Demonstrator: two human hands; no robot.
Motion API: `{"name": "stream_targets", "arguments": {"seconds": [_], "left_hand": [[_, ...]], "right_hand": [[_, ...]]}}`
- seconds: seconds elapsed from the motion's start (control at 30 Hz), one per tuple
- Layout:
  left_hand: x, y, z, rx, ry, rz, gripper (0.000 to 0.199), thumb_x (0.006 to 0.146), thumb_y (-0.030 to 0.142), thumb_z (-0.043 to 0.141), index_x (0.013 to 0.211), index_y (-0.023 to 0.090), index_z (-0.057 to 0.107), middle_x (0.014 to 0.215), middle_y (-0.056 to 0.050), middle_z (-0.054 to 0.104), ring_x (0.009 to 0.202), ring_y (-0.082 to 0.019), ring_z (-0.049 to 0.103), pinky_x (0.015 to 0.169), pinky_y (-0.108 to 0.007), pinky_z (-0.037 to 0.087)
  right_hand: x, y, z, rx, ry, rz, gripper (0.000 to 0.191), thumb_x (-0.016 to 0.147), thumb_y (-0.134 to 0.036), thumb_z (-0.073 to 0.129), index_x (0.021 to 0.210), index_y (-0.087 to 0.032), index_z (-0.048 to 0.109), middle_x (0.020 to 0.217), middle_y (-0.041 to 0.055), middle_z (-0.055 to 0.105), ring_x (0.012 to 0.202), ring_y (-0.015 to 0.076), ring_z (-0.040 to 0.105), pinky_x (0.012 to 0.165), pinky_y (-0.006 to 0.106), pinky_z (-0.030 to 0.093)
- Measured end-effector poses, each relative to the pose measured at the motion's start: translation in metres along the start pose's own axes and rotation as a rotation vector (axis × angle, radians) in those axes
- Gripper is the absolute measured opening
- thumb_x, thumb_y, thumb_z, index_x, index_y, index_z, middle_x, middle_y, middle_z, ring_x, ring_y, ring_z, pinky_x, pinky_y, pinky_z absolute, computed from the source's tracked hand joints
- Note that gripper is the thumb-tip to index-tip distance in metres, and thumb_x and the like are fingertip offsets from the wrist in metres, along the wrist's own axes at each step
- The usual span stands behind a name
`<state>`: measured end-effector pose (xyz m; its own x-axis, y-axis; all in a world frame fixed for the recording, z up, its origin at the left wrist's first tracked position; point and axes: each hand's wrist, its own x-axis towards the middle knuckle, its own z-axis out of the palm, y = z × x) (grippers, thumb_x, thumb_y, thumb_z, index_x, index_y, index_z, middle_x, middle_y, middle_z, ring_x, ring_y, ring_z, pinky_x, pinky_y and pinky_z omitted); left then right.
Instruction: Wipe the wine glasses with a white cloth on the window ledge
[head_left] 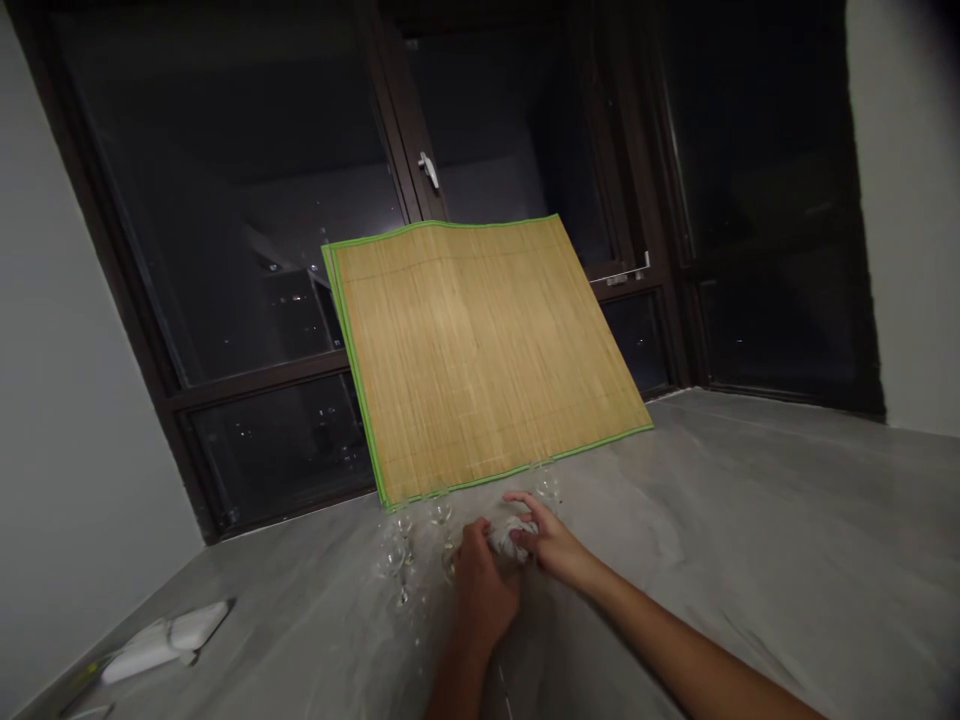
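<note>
Between my two hands is a crumpled whitish wad (510, 540) that looks like cloth or thin paper; whether a glass is inside it cannot be seen. My left hand (484, 585) curls around its left side, fingertips partly hidden. On the other side my right hand (551, 545) presses it with the thumb, while the index finger stretches out above. Several clear stemmed glasses stand left of my hands, among them one glass (391, 558) nearest the front and another (440, 510) close to the mat. A further glass (547, 482) is just beyond my right hand.
A bamboo mat (480, 350) with green edging leans upright against the dark window (225, 180) behind the glasses. The grey marbled surface (712, 560) spreads to both sides. At the lower left lies a white folded bundle (165, 640) with a band around it.
</note>
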<state>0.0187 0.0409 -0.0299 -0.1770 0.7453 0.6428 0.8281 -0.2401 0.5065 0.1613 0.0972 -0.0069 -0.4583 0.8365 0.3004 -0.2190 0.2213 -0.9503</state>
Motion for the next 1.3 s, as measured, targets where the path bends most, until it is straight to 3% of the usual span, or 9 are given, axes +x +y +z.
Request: {"name": "stream_targets", "arguments": {"seconds": [0.2,0.33,0.47,0.53,0.7,0.87,0.97,1.07,1.3], "left_hand": [[0.007,0.005,0.001,0.135,0.088,0.069,0.048,0.071,0.021,0.064,0.117,0.019,0.053,0.112,-0.010,0.063,0.108,-0.027,0.058,0.095,-0.042,0.043],[0.009,0.004,-0.002,0.205,0.197,0.122,0.045,0.072,0.029,0.067,0.115,0.019,0.056,0.112,-0.010,0.065,0.109,-0.029,0.057,0.100,-0.047,0.039],[0.012,-0.001,-0.003,0.113,0.332,-0.067,0.049,0.076,0.042,0.065,0.116,0.015,0.055,0.110,-0.014,0.064,0.107,-0.031,0.058,0.097,-0.048,0.042],[0.013,-0.001,-0.003,-0.010,0.366,-0.156,0.049,0.079,0.046,0.061,0.117,0.016,0.053,0.111,-0.014,0.064,0.106,-0.029,0.059,0.094,-0.046,0.045],[0.009,0.012,-0.002,-0.317,0.252,-0.185,0.045,0.086,0.045,0.052,0.122,0.019,0.048,0.123,-0.013,0.060,0.111,-0.024,0.059,0.096,-0.039,0.046],[0.009,0.016,0.004,-0.459,0.198,-0.270,0.046,0.088,0.048,0.046,0.123,0.017,0.047,0.125,-0.013,0.060,0.113,-0.021,0.059,0.096,-0.035,0.046],[0.011,0.012,0.009,-0.546,0.211,-0.331,0.050,0.089,0.053,0.043,0.123,0.017,0.047,0.132,-0.015,0.055,0.122,-0.021,0.054,0.100,-0.035,0.044],[0.011,0.011,0.016,-0.635,0.176,-0.361,0.055,0.087,0.057,0.043,0.125,0.017,0.043,0.136,-0.016,0.051,0.125,-0.021,0.052,0.103,-0.034,0.044],[0.010,0.017,0.027,-0.743,0.104,-0.369,0.055,0.089,0.056,0.042,0.129,0.019,0.036,0.137,-0.016,0.051,0.126,-0.021,0.053,0.102,-0.032,0.046]], "right_hand": [[0.002,-0.001,-0.001,0.066,0.009,-0.023,0.057,0.073,-0.038,0.066,0.125,-0.024,0.047,0.080,-0.0038,0.061,0.043,0.0066,0.046,0.037,0.019,0.031],[0.004,-0.004,-0.003,0.102,0.088,-0.091,0.061,0.075,-0.040,0.067,0.130,-0.026,0.043,0.086,-0.0021,0.063,0.042,0.0059,0.043,0.038,0.019,0.032],[0.008,0.000,-0.005,0.097,0.253,-0.209,0.063,0.077,-0.041,0.066,0.132,-0.024,0.040,0.095,0.0030,0.066,0.059,0.0121,0.057,0.048,0.022,0.041],[0.009,0.006,-0.003,0.055,0.257,-0.253,0.064,0.078,-0.040,0.066,0.133,-0.023,0.039,0.093,0.0037,0.066,0.070,0.0161,0.061,0.056,0.024,0.045],[0.007,0.021,0.007,-0.073,0.063,-0.220,0.067,0.077,-0.034,0.065,0.137,-0.022,0.038,0.092,0.0026,0.065,0.071,0.0168,0.060,0.061,0.027,0.048],[0.002,0.024,0.013,0.001,-0.038,-0.138,0.081,0.073,-0.028,0.068,0.143,-0.025,0.029,0.108,0.0052,0.065,0.085,0.0185,0.064,0.069,0.029,0.051],[0.001,0.027,0.019,0.042,-0.050,-0.082,0.089,0.067,-0.031,0.074,0.143,-0.027,0.028,0.114,0.0064,0.063,0.093,0.0202,0.064,0.071,0.030,0.052],[0.002,0.035,0.026,0.120,-0.043,-0.054,0.091,0.063,-0.035,0.077,0.139,-0.026,0.029,0.108,0.0057,0.065,0.086,0.0199,0.065,0.070,0.032,0.052],[0.007,0.044,0.033,0.103,0.138,-0.127,0.062,0.063,-0.038,0.076,0.114,-0.025,0.043,0.095,0.0034,0.067,0.080,0.0204,0.065,0.068,0.032,0.052]]}}
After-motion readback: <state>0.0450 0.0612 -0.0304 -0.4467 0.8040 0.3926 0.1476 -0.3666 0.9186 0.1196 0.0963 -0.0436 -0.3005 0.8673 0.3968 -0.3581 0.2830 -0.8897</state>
